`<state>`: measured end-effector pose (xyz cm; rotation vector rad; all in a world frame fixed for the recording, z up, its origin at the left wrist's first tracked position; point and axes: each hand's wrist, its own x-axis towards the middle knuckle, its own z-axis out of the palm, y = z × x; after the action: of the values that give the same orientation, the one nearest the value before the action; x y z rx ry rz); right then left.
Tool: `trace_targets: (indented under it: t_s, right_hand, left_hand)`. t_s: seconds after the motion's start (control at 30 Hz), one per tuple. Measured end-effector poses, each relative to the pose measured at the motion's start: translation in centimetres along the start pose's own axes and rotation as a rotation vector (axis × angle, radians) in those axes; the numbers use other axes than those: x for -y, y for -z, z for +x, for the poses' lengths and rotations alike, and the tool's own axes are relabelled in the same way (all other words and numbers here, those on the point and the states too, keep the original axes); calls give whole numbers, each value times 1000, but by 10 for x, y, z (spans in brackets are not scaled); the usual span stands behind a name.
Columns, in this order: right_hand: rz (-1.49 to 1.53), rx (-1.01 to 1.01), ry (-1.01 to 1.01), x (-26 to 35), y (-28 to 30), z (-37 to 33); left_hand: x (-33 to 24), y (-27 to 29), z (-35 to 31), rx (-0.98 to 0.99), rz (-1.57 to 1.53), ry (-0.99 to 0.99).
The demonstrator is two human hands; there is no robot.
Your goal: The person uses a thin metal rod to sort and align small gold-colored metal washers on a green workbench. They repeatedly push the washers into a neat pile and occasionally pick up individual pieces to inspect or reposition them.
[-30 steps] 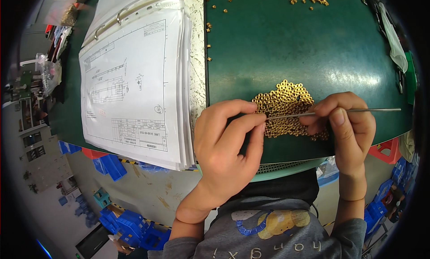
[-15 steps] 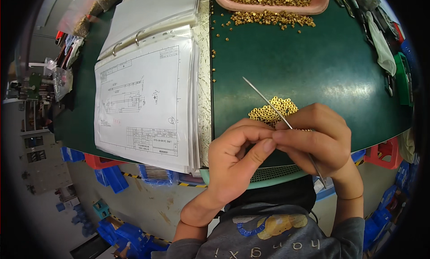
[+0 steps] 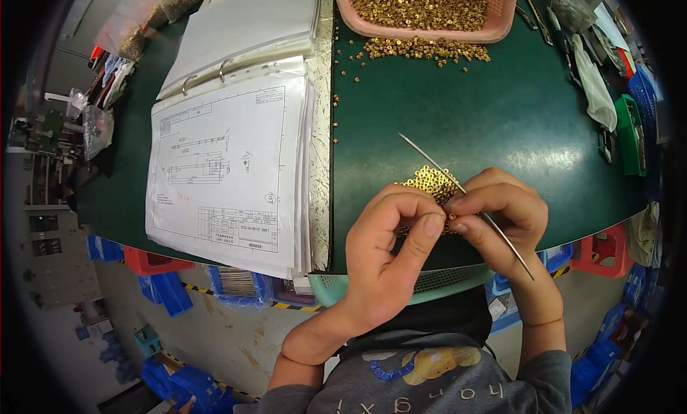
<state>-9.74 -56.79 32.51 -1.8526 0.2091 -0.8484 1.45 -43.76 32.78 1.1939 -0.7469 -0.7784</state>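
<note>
White paper fills the open ring binder [image 3: 229, 163] lying at the left of the green table [image 3: 501, 113], its top sheet a line drawing in a clear sleeve. Right of it, near the table's near edge, the left hand [image 3: 390, 249] pinches thumb and forefinger narrowly on a small brass nut [image 3: 451, 216], touching the right hand [image 3: 501, 213]. The right hand's fingers are closed around a thin metal rod [image 3: 429, 156] that slants far-left to near-right. A pile of brass nuts [image 3: 429, 181] lies just beyond both hands. At the far edge sits a pink basket [image 3: 494, 29] of more nuts.
</note>
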Motion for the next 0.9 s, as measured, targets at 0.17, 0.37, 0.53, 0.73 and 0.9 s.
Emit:
trace_targets:
  t_s: [0.17,0.37,0.53,0.73,0.9]
  right_hand:
    - [-308,34,116,8,22,9]
    - [-1152,396,299,11,58,10]
    - [-1179,476,314,4,54,5]
    - [-1107,434,304,-3,53,1]
    - [-919,347,275,2,42,5]
  left_hand:
    - [-13,21,-12,-85,187,-165]
    - [-29,85,-82,-683,841,-299]
    - [22,150,-156,-775,929,6]
    - [122,210,-221,-776,1075,401]
    - [168,245,-249,-670,1614,546]
